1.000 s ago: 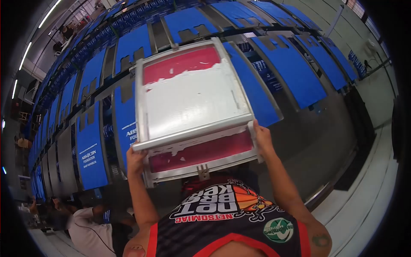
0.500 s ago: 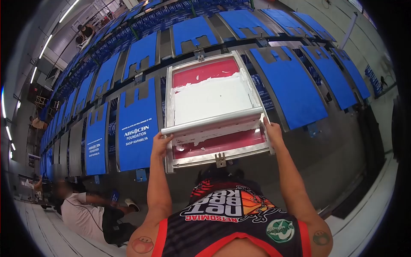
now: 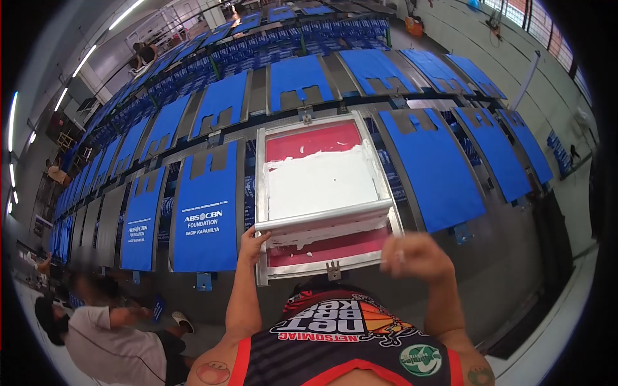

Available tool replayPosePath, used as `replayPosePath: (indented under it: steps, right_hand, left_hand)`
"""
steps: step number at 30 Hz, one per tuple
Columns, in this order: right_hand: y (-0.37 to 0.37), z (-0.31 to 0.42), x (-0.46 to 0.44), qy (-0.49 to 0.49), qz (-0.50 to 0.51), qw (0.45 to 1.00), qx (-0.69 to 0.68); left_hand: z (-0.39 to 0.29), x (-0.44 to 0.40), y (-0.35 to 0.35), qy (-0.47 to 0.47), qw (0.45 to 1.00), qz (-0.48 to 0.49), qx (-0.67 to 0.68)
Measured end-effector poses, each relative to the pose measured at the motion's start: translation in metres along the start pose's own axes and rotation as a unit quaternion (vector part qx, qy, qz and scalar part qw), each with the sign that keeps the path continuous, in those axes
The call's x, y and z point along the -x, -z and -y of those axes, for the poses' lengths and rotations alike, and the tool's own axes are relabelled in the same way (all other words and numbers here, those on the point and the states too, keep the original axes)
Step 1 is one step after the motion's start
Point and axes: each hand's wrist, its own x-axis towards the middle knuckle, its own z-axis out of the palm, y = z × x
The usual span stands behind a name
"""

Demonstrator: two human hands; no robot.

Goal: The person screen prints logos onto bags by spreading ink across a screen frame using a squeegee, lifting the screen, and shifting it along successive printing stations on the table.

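A screen-printing frame (image 3: pixel 389 193) with a metal border lies in front of me, its magenta mesh (image 3: pixel 315 143) largely covered in white ink (image 3: pixel 315 180). Across its lower part rests a long metal squeegee (image 3: pixel 325 215). My left hand (image 3: pixel 251 246) grips the squeegee's left end, beside the frame's left rail. Off the squeegee, near the frame's lower right corner, is my right hand (image 3: pixel 415 256); its fingers look curled but are smeared by motion.
Blue bag panels (image 3: pixel 432 167) lie on boards in rows on both sides. One panel (image 3: pixel 206 212) at left bears white print. A metal clamp (image 3: pixel 333 270) sits at the frame's near edge. A person in a light shirt (image 3: pixel 116 344) is low at left.
My right hand has come off the squeegee's right end and moved down toward me. My left hand stays at the left end. The view has shifted, so the frame appears lower.
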Motion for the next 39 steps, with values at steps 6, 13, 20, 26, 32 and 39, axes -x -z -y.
replayPosePath:
  steps: [6, 13, 20, 26, 32, 39]
  right_hand:
    - [-0.074, 0.045, -0.025, 0.077, 0.348, 0.927, -0.116]
    - [-0.088, 0.068, -0.005, 0.065, -0.076, 0.974, -0.202]
    - [-0.127, 0.077, 0.003, -0.022, -0.195, 0.809, -0.554]
    - [-0.131, 0.078, 0.027, -0.025, -0.213, 0.787, -0.579]
    - [-0.111, 0.053, -0.006, 0.034, -0.169, 0.808, -0.563]
    - [-0.104, 0.055, -0.036, 0.087, -0.096, 0.839, -0.529]
  left_hand:
    - [-0.008, 0.005, 0.002, 0.017, 1.000, -0.001, -0.005]
    - [-0.013, 0.004, -0.002, 0.019, 0.995, -0.048, -0.089]
    - [0.011, -0.015, 0.025, 0.008, 1.000, -0.006, -0.022]
    - [0.007, -0.012, 0.022, 0.003, 1.000, -0.008, 0.025]
    - [0.001, -0.005, 0.015, 0.002, 1.000, -0.017, 0.025]
    - [0.006, -0.007, 0.020, 0.009, 1.000, -0.010, 0.028]
